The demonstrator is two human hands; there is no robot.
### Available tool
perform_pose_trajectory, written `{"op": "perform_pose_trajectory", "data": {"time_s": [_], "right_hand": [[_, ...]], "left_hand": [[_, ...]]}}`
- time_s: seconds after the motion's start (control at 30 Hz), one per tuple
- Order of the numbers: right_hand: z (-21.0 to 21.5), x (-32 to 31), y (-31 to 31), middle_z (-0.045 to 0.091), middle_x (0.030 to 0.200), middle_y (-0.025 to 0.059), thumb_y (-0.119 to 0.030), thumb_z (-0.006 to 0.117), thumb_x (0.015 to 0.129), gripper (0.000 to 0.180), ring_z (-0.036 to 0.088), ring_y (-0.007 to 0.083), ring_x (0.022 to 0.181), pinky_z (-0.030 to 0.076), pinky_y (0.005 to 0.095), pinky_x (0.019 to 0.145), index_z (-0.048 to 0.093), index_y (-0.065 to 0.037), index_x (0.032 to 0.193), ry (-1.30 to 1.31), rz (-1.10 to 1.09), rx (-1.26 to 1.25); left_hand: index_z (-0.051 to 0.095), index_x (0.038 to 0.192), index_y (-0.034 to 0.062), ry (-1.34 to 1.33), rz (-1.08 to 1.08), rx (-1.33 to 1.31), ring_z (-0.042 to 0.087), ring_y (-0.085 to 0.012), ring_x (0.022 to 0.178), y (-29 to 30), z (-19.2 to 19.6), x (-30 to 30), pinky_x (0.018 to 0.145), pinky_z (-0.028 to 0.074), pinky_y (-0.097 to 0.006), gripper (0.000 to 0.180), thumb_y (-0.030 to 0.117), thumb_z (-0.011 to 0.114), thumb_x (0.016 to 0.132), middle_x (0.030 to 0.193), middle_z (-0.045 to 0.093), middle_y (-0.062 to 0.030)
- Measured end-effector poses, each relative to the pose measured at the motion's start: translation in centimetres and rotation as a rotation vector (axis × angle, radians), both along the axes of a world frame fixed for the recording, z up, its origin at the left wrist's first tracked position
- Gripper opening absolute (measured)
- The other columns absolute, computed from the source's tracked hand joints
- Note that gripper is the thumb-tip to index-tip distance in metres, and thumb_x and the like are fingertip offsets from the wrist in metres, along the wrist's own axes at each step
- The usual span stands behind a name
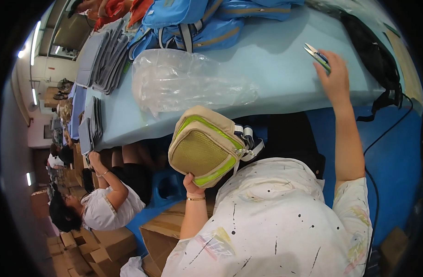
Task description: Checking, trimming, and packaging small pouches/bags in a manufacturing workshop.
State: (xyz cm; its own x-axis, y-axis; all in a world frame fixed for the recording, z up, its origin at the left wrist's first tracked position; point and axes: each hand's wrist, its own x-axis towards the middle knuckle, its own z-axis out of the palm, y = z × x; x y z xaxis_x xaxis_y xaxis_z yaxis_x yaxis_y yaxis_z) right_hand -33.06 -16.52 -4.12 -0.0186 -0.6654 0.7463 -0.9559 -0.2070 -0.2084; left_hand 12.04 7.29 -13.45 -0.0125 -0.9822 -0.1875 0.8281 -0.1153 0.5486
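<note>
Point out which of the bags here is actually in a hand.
The beige bag with lime-green trim and a mesh front pocket, held up by the left hand below the table edge. The blue bags and the black bag lie untouched on the table.

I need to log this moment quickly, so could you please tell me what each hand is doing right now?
Left hand: closed on the beige pouch, held up.
Right hand: on the table, gripping small green snips.
</note>
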Motion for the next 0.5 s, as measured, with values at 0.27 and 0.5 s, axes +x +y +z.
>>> {"op": "perform_pose_trajectory", "data": {"time_s": [0.27,0.5], "right_hand": [[-2.3,4.6,9.3,0.062,0.080,0.0094,-0.011,0.069,0.074,0.018,0.061,0.0248,0.071,0.049,0.0336,0.064,0.063,-0.004,0.089,-0.360,0.828,0.767],[-9.1,7.6,12.4,0.065,0.101,0.0178,-0.036,0.064,0.078,0.044,0.061,0.0352,0.093,0.048,0.0399,0.085,0.065,-0.004,0.107,-0.262,1.018,1.380]], "left_hand": [[0.047,0.130,0.0028,0.013,-0.033,-0.048,0.051,-0.0314,0.117,-0.6,0.7,-0.7,0.101,0.039,-0.047,0.058,0.020,0.066,0.078,0.130,0.051,-0.0156],[0.049,0.126,-0.0013,0.037,-0.028,-0.100,0.054,-0.0325,0.114,-2.0,1.1,-2.1,0.099,0.041,-0.046,0.054,0.019,0.063,0.078,0.125,0.055,-0.0168]]}}
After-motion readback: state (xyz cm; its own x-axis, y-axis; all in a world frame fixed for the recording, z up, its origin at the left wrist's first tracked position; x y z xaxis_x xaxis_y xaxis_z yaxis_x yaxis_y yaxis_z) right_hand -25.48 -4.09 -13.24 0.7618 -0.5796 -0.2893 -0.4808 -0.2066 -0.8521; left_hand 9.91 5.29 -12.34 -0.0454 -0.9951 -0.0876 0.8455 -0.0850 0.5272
